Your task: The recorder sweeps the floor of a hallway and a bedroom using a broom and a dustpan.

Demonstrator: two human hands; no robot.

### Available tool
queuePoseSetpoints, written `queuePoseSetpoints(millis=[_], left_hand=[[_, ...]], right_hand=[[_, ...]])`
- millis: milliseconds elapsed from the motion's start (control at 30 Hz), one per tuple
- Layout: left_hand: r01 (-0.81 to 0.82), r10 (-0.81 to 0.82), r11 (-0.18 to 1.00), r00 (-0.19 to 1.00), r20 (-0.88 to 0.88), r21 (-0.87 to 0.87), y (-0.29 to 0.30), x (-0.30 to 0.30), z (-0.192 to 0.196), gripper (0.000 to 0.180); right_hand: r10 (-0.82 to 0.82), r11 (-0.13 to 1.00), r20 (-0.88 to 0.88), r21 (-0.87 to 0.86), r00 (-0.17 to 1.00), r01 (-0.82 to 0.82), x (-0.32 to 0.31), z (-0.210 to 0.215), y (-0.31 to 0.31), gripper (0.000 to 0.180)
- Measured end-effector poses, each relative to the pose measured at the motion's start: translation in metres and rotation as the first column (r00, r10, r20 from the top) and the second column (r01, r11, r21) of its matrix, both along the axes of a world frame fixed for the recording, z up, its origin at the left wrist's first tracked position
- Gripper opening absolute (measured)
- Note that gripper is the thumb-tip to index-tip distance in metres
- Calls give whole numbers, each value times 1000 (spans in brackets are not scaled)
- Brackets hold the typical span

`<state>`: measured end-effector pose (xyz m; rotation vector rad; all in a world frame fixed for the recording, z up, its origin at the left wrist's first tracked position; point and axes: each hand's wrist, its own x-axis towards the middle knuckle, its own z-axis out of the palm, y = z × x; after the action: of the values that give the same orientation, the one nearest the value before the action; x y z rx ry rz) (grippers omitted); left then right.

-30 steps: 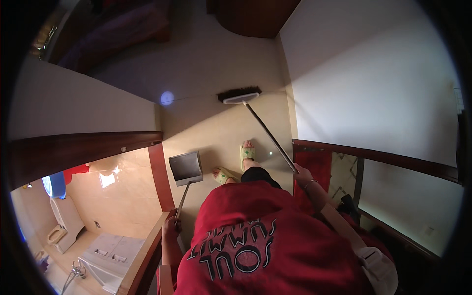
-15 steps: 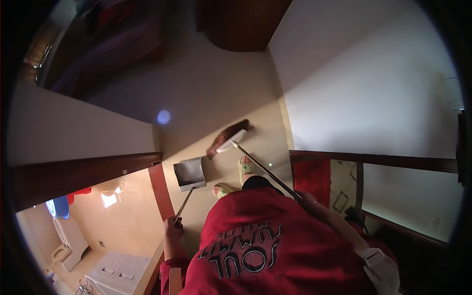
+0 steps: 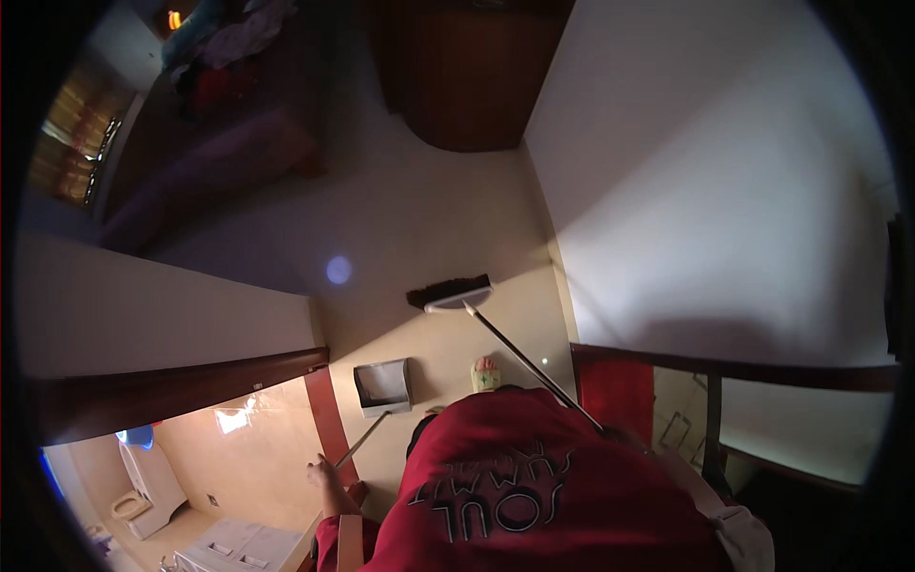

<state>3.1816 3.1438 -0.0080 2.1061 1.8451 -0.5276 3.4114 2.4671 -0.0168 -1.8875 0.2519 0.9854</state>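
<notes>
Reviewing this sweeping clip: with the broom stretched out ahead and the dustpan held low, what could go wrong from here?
1. The grey long-handled dustpan sits well behind the dark-bristled broom head, so swept dirt may miss it.
2. The left hand holds the dustpan's thin handle only at its far end, so the pan could tip.
3. The right hand is largely hidden behind the red shirt, and the broom passes near a slippered foot, which it might clip.

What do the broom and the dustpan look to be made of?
The broom: a thin, straight pole that glints, probably metal; a pale smooth head, likely plastic; dark bristles, fibre unclear. The dustpan: matt grey, thin-walled tray on a slim handle, probably plastic, though painted metal is possible.
</notes>
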Motion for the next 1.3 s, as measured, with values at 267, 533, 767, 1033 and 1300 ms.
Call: queuePoseSetpoints(millis=[267, 533, 767, 1033, 1300], left_hand=[[-89, -49, 950, 904, 424, 300, -73, 131, 43, 32], [102, -37, 992, 814, 580, -80, -33, 245, 20, 34], [155, 6, 956, 840, 543, -251, 71, 322, -15, 37], [199, 61, 935, 726, 684, -294, 186, 477, 8, 37], [66, 239, 873, 807, 541, -484, 246, 558, 32, 39]], right_hand=[[431, 899, 307, -230, 848, -373, 162, 78, 152, 43], [359, 931, -389, 213, 849, -296, 302, 79, 274, 41], [536, 695, -125, -497, 835, -520, 331, 103, 322, 29], [449, 822, 81, -428, 890, -376, 404, 105, 381, 30], [505, 846, 310, -361, 806, -391, 592, 103, 527, 25]])
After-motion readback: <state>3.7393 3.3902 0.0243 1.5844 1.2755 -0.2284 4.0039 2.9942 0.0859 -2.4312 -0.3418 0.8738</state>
